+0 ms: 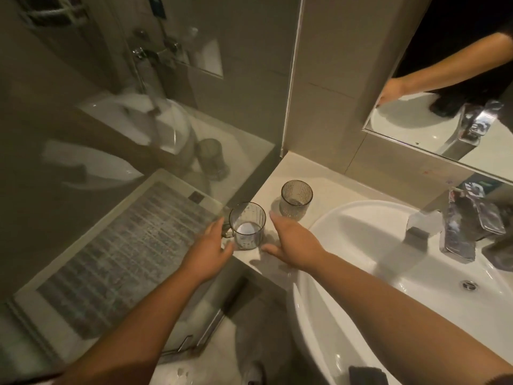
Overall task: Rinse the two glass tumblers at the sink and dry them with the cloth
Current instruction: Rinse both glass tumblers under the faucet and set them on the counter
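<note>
Two ribbed smoky glass tumblers stand upright on the pale counter (330, 187) left of the sink (347, 245). The near tumbler (248, 226) has a small handle on its left side. My left hand (209, 245) is against that handle side, with the fingers stretched along the glass. My right hand (291, 240) hovers open just right of the near tumbler, fingertips reaching toward the far tumbler (296, 200) without holding it. No cloth is visible.
A chrome tap (455, 229) stands at the sink's right rear, with a mirror (444, 126) above it. A glass shower partition (138, 162) borders the counter on the left. A dark object (366, 375) lies on the sink's front rim.
</note>
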